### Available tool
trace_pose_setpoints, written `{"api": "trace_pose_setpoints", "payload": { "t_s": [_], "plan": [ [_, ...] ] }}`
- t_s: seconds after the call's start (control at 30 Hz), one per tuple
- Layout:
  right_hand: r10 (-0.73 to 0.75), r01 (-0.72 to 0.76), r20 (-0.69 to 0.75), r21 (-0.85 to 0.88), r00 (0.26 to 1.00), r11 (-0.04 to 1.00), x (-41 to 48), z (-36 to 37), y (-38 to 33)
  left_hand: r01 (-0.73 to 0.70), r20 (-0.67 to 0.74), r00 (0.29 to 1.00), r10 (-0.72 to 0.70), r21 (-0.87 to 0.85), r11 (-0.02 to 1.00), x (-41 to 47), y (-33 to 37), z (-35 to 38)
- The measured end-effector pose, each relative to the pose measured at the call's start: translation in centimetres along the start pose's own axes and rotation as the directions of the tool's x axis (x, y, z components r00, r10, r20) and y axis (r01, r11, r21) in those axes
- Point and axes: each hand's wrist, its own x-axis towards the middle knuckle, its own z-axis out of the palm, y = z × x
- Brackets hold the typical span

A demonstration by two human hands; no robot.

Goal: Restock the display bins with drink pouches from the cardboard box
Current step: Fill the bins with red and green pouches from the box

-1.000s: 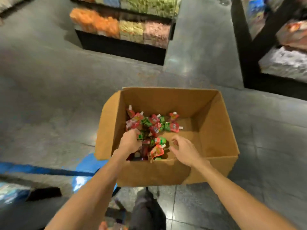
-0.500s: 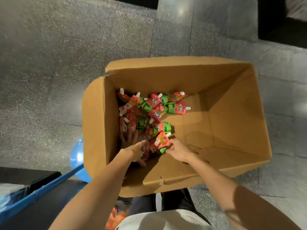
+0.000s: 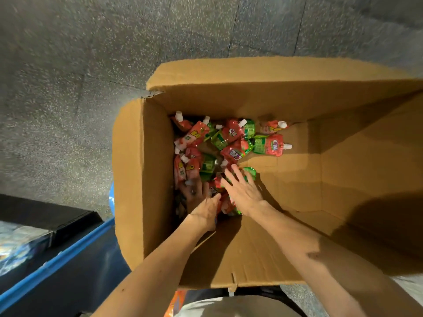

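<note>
Speckled grey floor (image 3: pixel 91 65) across the top and left. Open cardboard box (image 3: pixel 357 161) on that floor, viewed from straight above and filling far more of the view than half a second ago, with its right wall cut off by the edge. Dark platform (image 3: pixel 57 259) with a blue rim at lower left, just beside the box's left flap. Two bare forearms reaching down from the bottom edge into the box.

Right hand (image 3: pixel 242 191) released: fingers straight and spread, laid flat on the near part of the heap, no longer curled at a red-and-green pouch as half a second ago. Left hand (image 3: pixel 202 205) just beside it, in shadow near the left wall, fingers pushed forward among the pouches; grasping or not, cannot tell.

Drink pouches (image 3: pixel 231 154), red and green with white caps, heaped loosely on the box bottom towards the far-left corner, as before. One pouch (image 3: pixel 271 145) lying flat at the heap's right margin, cap pointing right, with bare cardboard bottom to the right of it.
</note>
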Motion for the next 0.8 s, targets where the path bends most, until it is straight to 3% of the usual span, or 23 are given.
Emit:
{"api": "trace_pose_setpoints", "payload": {
  "t_s": [0.07, 0.1, 0.17, 0.2, 0.3, 0.37, 0.47, 0.53, 0.63, 0.73, 0.8],
  "plan": [
    [-0.052, 0.058, 0.054, -0.109, 0.997, 0.992, 1.1, 0.5, -0.2, -0.012, 0.02, 1.0, 0.015, -0.135, 0.991, 0.4, -0.6, 0.7],
    [-0.06, 0.071, 0.077, -0.153, 0.995, 0.986, 1.5, 0.7, -0.3, -0.032, 0.024, 0.999, 0.042, -0.31, 0.95, 0.5, -0.9, 1.0],
    [-0.076, 0.095, 0.086, -0.254, 0.993, 0.963, 2.1, 1.0, -0.5, -0.05, 0.004, 0.997, 0.073, -0.694, 0.718, 0.5, -1.4, 0.8],
    [-0.083, 0.106, 0.089, -0.291, 0.992, 0.951, 2.3, 1.0, -0.6, -0.049, -0.012, 0.998, 0.065, -0.804, 0.593, 0.6, -1.9, 0.7],
    [-0.104, 0.145, 0.136, -0.342, 0.985, 0.928, 2.6, 1.2, -0.4, -0.06, -0.096, 0.992, -0.076, -0.923, 0.379, 1.5, -2.8, 0.8],
    [-0.085, 0.121, 0.151, -0.244, 0.985, 0.962, 2.5, 1.3, 0.3, -0.105, -0.15, 0.974, -0.168, -0.963, 0.25, 1.8, -2.7, 0.1],
    [-0.001, -0.026, 0.117, 0.229, 0.993, 0.973, 1.4, 1.7, 2.4, -0.151, -0.177, 0.962, -0.206, -0.979, 0.133, 1.7, -2.8, -1.4],
    [0.097, -0.18, 0.177, 0.55, 0.979, 0.815, 0.2, 2.6, 4.0, -0.126, -0.131, 0.974, -0.184, -0.991, 0.041, 1.5, -2.9, -2.1],
    [0.276, -0.423, 0.338, 0.831, 0.9, 0.361, -2.1, 3.1, 5.9, -0.191, -0.178, 0.929, -0.324, -0.982, -0.008, 1.4, -2.5, -3.1],
    [0.238, -0.42, 0.439, 0.898, 0.866, -0.127, -3.7, 2.5, 6.8, -0.273, -0.236, 0.907, -0.348, -0.96, -0.061, 1.0, -2.0, -4.4],
    [0.14, -0.389, 0.463, 0.845, 0.875, -0.367, -4.9, 1.0, 6.7, -0.265, -0.217, 0.913, -0.347, -0.959, -0.099, 0.8, -1.7, -4.6]
  ]
}}
